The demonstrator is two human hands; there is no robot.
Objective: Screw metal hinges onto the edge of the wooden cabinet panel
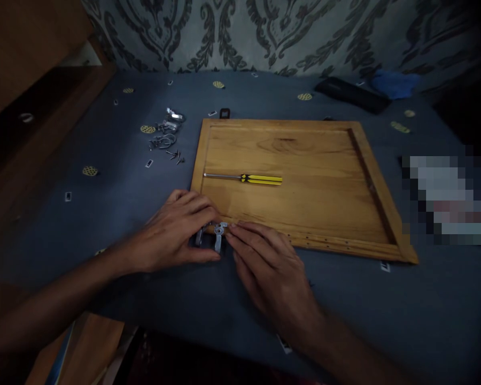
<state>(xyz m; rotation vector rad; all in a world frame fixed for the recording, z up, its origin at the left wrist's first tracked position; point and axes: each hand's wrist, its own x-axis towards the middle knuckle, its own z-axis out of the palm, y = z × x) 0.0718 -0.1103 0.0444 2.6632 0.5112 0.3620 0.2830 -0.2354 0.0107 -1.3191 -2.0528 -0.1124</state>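
A shallow wooden frame panel (288, 160) lies on the dark blue cloth. At the near left corner of its front rail, my left hand (184, 230) curls round a shiny metal hook bracket (218, 230), thumb below and fingers above. My right hand (268, 262) comes in from the right, fingertips pressed together against the bracket's right end; anything small between them is hidden. On the panel lies a screwdriver (260, 179) with a yellow and black handle, its shaft towards the left. Small dark holes (318, 245) run along the front rail.
Left of the panel lie several metal hook brackets (164, 128) and loose screws (176, 155). A small black item (224, 113) sits behind the panel. Further back right are a black pouch (353, 95) and a blue cloth (396, 84). A patterned backrest (260, 37) rises behind.
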